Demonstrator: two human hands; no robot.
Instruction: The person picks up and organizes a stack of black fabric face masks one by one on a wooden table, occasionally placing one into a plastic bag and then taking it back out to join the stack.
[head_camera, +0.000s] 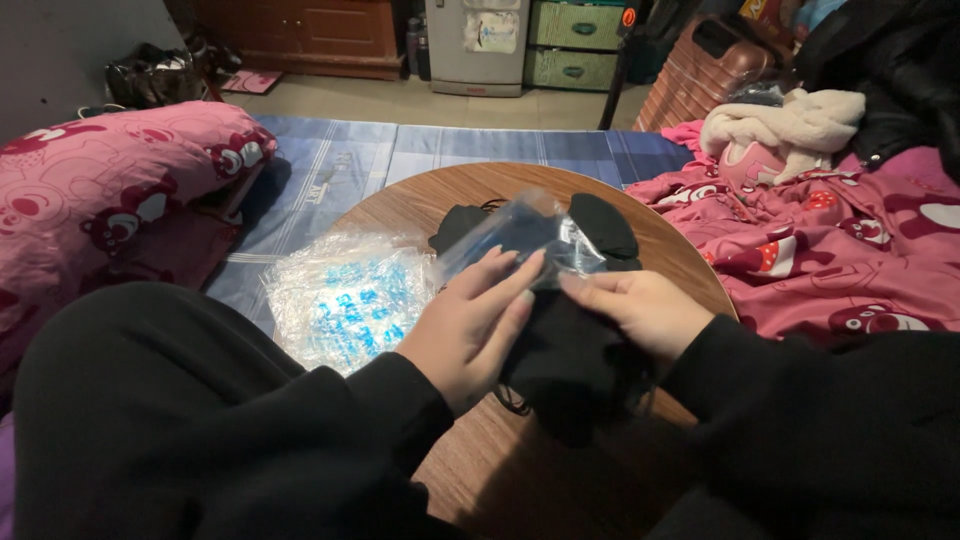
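Both hands meet over the near half of a round wooden table (480, 190). Her left hand (470, 325) is mostly open, fingers long and flat, pressing on top of a black mask (570, 365) and the mouth of a clear plastic sleeve (525, 235). Opposite it, the right hand (650, 312) is curled, thumb and fingertips pinched on the sleeve's near edge and the mask beneath it. The sleeve sticks out toward the far side, shiny and crumpled.

More black masks (600, 225) lie just beyond the sleeve, partly under it. To the left, on the table's edge, sits a pile of clear sleeves with blue print (345, 300).

The thin film looks slippery, so the pinch could slide off, or the sleeve's mouth could fold shut under the flat left fingers. An ear loop dangles below the mask near the sleeve and may snag. That pile of sleeves overhangs the table's left rim; a brush of the left sleeve might push it onto the blue striped bedsheet (400, 155).
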